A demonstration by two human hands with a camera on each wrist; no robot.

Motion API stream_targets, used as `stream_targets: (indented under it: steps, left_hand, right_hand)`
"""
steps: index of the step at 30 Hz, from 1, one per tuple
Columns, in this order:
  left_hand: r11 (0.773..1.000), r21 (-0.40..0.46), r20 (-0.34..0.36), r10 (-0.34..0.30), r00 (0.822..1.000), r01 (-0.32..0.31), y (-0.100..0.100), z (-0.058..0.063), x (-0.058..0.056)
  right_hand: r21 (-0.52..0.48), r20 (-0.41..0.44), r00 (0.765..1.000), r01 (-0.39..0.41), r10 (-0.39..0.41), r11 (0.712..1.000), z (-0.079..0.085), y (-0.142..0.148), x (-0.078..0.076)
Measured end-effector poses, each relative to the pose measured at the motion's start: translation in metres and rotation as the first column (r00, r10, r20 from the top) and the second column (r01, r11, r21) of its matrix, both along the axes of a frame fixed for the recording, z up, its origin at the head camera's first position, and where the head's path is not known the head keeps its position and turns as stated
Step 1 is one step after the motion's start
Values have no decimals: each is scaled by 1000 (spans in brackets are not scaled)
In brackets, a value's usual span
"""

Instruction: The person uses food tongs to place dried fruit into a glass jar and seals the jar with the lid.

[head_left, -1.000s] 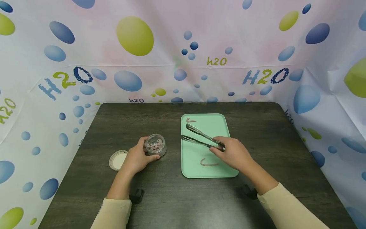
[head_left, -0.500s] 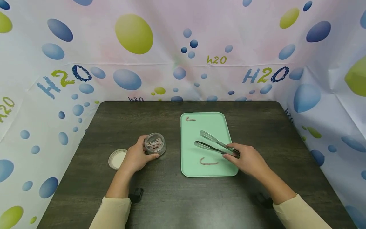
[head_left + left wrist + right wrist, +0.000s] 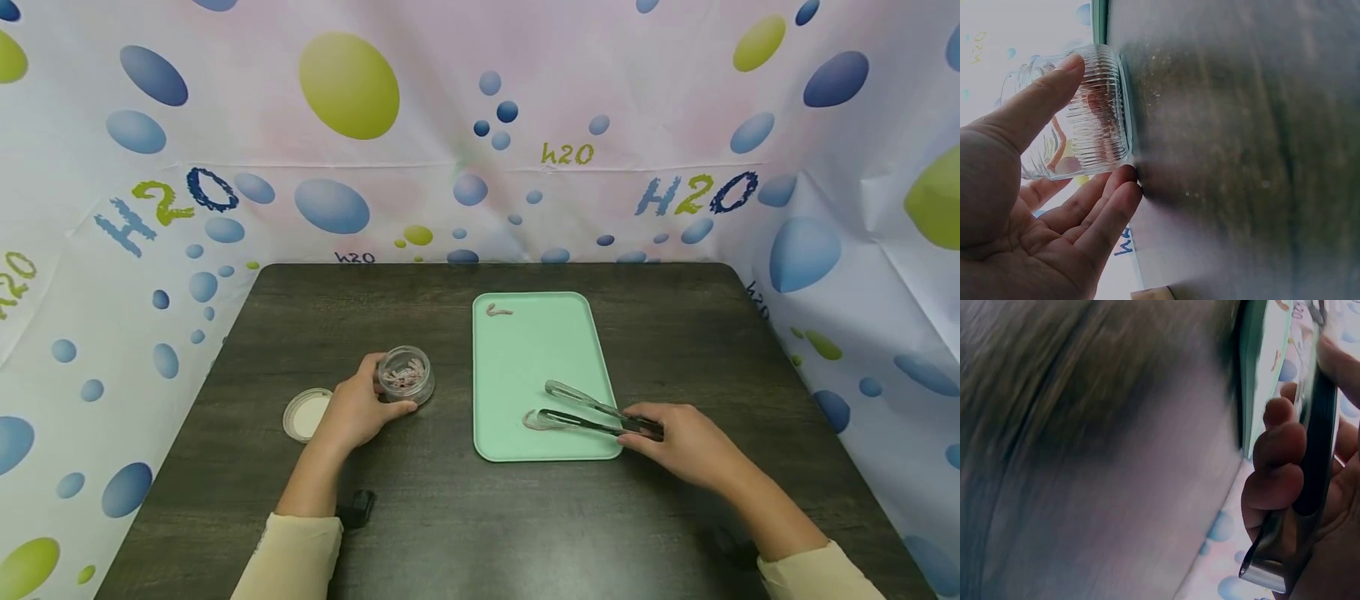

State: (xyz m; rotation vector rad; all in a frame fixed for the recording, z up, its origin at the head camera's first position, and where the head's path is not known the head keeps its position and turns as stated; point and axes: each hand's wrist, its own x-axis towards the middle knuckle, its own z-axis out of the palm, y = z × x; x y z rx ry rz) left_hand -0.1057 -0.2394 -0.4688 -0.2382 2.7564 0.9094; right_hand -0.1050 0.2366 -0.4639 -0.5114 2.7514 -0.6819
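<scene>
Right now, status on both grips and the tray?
Left grip on glass jar, lid off. Right grip holding open tongs over green tray. Tongs partly hide nearer pink strand.

The left forearm (image 3: 309,487) slants up and inward from the bottom edge of the head view, bare beyond its pale sleeve (image 3: 287,560). The left hand (image 3: 360,414) grips between thumb (image 3: 1044,94) and fingers (image 3: 1107,219): the thumb is nearly straight, and the fingers are lightly bent, with part of the palm facing the wrist camera. The right forearm (image 3: 776,512) comes in from the lower right at a flatter slant, its sleeve (image 3: 817,573) cut off by the frame. The right hand (image 3: 690,442), well apart from the left, holds with curled, stacked fingers opposite the thumb (image 3: 1341,365), back of the hand upward.
</scene>
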Motion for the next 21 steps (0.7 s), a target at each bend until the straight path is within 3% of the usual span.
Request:
stream_targets:
  steps: [12,21]
  left_hand:
    - [1000,5,-3,0,1000,0,0,1,-1]
    - [1000,8,-4,8,1000,-8,0,-1,-1]
  right_hand:
    - [47,1,1000,-26,26,999,2,17,7]
    - [70,-45,997,-60,63,996,-1,22,8]
